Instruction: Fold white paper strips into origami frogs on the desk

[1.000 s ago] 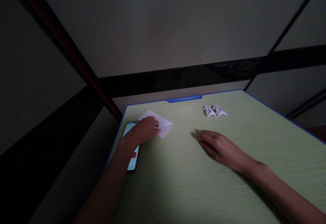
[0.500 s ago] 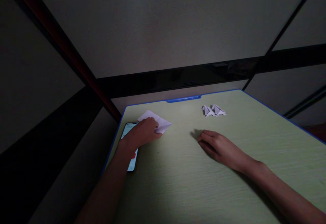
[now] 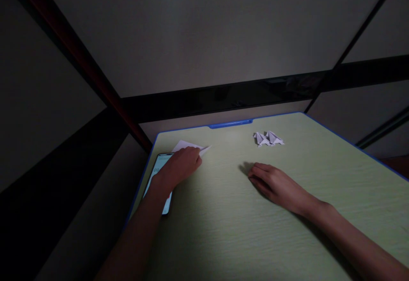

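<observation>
My left hand [image 3: 179, 166] is at the far left of the pale green table [image 3: 243, 221], its fingers closed on a sheet of white paper [image 3: 188, 146]. The near corner of the sheet is lifted off the table. Under my left wrist lies a phone [image 3: 159, 174] with its screen lit. My right hand [image 3: 271, 183] rests flat on the table in the middle, fingers stretched out and holding nothing. Folded white paper figures [image 3: 268, 138] sit at the far side, beyond my right hand.
The table has a blue rim and a blue handle [image 3: 230, 123] at its far edge. Dark bars and a grey wall rise behind it. The room is dim.
My left hand has pulled the white sheet up and to the left, so less of it lies flat on the table. My right hand has stayed where it was.
</observation>
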Action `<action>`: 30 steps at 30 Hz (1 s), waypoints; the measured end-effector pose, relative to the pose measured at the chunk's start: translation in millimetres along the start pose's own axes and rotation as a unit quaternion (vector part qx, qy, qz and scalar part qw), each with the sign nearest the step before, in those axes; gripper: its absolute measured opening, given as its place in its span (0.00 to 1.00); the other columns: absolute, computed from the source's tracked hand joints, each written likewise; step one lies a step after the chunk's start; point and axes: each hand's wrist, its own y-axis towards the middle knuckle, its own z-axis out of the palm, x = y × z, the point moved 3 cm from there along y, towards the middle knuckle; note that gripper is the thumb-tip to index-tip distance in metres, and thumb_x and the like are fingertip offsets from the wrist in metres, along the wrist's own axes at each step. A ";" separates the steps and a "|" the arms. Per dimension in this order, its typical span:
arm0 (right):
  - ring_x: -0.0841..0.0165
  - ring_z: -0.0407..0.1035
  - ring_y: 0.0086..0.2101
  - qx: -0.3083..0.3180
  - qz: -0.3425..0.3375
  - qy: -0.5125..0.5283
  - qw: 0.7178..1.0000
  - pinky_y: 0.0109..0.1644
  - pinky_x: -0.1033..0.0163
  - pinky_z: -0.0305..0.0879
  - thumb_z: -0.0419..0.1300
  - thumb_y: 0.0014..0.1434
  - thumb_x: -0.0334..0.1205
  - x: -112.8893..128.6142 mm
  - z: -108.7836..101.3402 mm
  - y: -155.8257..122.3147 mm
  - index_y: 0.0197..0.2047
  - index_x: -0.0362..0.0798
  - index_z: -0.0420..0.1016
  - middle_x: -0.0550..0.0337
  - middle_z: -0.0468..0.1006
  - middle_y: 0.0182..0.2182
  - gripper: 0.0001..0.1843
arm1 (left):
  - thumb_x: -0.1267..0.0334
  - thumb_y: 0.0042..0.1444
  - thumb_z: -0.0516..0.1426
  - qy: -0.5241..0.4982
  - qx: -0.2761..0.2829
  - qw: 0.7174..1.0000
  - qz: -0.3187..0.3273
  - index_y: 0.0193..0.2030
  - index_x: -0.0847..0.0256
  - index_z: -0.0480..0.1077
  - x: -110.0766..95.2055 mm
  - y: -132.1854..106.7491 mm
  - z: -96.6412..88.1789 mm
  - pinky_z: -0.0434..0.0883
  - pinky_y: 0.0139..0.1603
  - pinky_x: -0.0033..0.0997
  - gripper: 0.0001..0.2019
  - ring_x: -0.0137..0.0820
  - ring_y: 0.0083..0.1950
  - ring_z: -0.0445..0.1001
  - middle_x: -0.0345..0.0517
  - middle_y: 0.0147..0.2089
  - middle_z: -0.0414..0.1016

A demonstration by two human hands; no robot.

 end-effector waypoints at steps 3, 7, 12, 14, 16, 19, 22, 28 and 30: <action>0.69 0.62 0.29 0.000 -0.003 0.001 1.000 0.34 0.61 0.60 0.44 0.57 0.33 -0.2 0.4 -0.4 0.30 0.44 0.64 0.55 0.67 0.27 0.10 | 0.71 0.51 0.41 0.027 -0.013 1.000 -0.007 0.40 0.70 0.64 -5.6 -0.7 2.4 0.62 0.41 0.35 0.14 0.39 0.42 0.68 0.58 0.40 0.69; 0.69 0.62 0.28 -0.005 -0.002 0.005 1.000 0.33 0.61 0.59 0.45 0.56 0.31 -0.4 1.3 -0.1 0.29 0.44 0.64 0.56 0.67 0.26 0.09 | 0.71 0.53 0.41 0.024 -0.025 0.999 -0.004 0.39 0.68 0.63 -5.2 1.4 6.3 0.62 0.40 0.35 0.13 0.37 0.41 0.69 0.57 0.39 0.70; 0.70 0.61 0.28 -0.038 0.015 0.132 0.990 0.32 0.64 0.59 0.46 0.56 0.32 8.4 -1.5 0.4 0.30 0.45 0.64 0.58 0.66 0.26 0.07 | 0.64 0.54 0.43 -0.134 -0.085 0.987 -0.011 0.24 0.64 0.63 -20.7 5.8 -4.0 0.60 0.32 0.30 0.13 0.31 0.31 0.67 0.47 0.27 0.69; 0.72 0.60 0.26 -0.057 0.044 0.228 0.971 0.28 0.67 0.57 0.48 0.55 0.35 12.6 -2.4 -0.1 0.28 0.45 0.63 0.60 0.65 0.24 0.07 | 0.62 0.52 0.46 -0.263 -0.108 0.959 -0.011 0.20 0.63 0.60 -37.8 5.4 -8.2 0.58 0.28 0.26 0.13 0.27 0.25 0.63 0.40 0.20 0.64; 0.73 0.59 0.25 -0.083 0.068 0.336 0.936 0.27 0.68 0.56 0.51 0.54 0.38 15.7 -2.9 -1.1 0.27 0.45 0.62 0.63 0.63 0.22 0.07 | 0.62 0.51 0.48 -0.415 -0.085 0.906 0.013 0.18 0.62 0.57 -59.2 3.3 -8.5 0.56 0.25 0.24 0.13 0.24 0.22 0.60 0.36 0.18 0.60; 0.73 0.60 0.26 -0.135 0.065 0.472 0.869 0.29 0.68 0.57 0.56 0.50 0.39 17.7 -4.2 -3.3 0.25 0.46 0.60 0.64 0.63 0.23 0.09 | 0.62 0.51 0.48 -0.585 -0.014 0.808 0.069 0.21 0.63 0.57 -88.7 -3.2 -7.8 0.56 0.25 0.22 0.11 0.22 0.23 0.59 0.35 0.20 0.59; 0.74 0.60 0.26 -0.162 0.043 0.529 0.832 0.30 0.69 0.57 0.61 0.45 0.37 17.8 -5.1 -6.0 0.23 0.46 0.59 0.65 0.64 0.22 0.11 | 0.62 0.50 0.49 -0.646 0.013 0.754 0.118 0.22 0.64 0.58 -103.9 -10.3 -11.1 0.54 0.25 0.21 0.10 0.21 0.24 0.55 0.35 0.21 0.55; 0.75 0.59 0.26 -0.151 -0.006 0.531 0.834 0.30 0.70 0.56 0.62 0.42 0.33 23.1 -10.2 -10.6 0.23 0.46 0.60 0.65 0.65 0.22 0.11 | 0.63 0.46 0.54 -0.681 0.056 0.717 0.140 0.23 0.65 0.60 -105.7 -13.7 -14.2 0.56 0.27 0.21 0.08 0.22 0.26 0.57 0.37 0.24 0.58; 0.74 0.59 0.26 -0.149 -0.015 0.516 0.844 0.30 0.69 0.56 0.62 0.42 0.34 25.5 -12.9 -11.4 0.23 0.46 0.60 0.65 0.65 0.22 0.11 | 0.61 0.44 0.56 -0.691 0.066 0.705 0.147 0.23 0.65 0.61 -105.7 -13.2 -14.3 0.57 0.27 0.21 0.09 0.21 0.26 0.58 0.37 0.24 0.60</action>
